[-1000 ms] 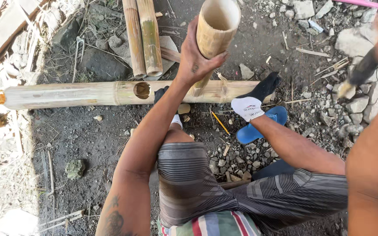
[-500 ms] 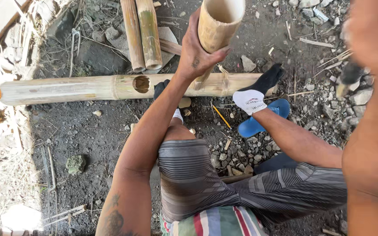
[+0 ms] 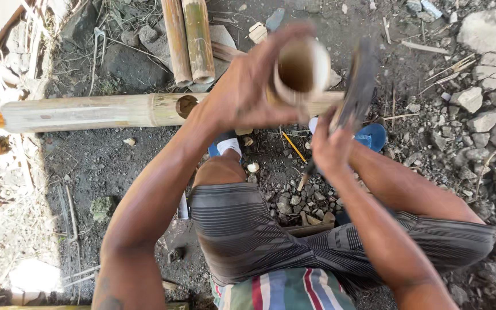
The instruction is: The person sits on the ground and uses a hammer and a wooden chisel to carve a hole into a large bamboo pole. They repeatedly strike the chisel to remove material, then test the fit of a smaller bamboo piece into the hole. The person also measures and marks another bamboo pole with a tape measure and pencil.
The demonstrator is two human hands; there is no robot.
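Looking down from the head view, the left hand (image 3: 248, 92) is closed around a short bamboo tube (image 3: 299, 72), fingers wrapped about its wall from the left side, with the open hollow end facing the camera. The tube is held up off the ground, above the knees. The right hand (image 3: 331, 146) is shut around the handle of a dark blade (image 3: 360, 80), which stands just beside the tube on its right; motion blur makes it impossible to tell whether blade and tube are touching. Below them a long bamboo pole (image 3: 87, 112) lies crosswise on the dark ground, a round hole cut in its upper side near the left forearm. Two further bamboo lengths (image 3: 188, 37) lie side by side beyond the pole, their near ends close to it. A blue sandal (image 3: 374, 135) shows just right of the right hand. Grey stones (image 3: 477, 97) are scattered over the ground at right. The person sits in striped shorts (image 3: 248, 235).
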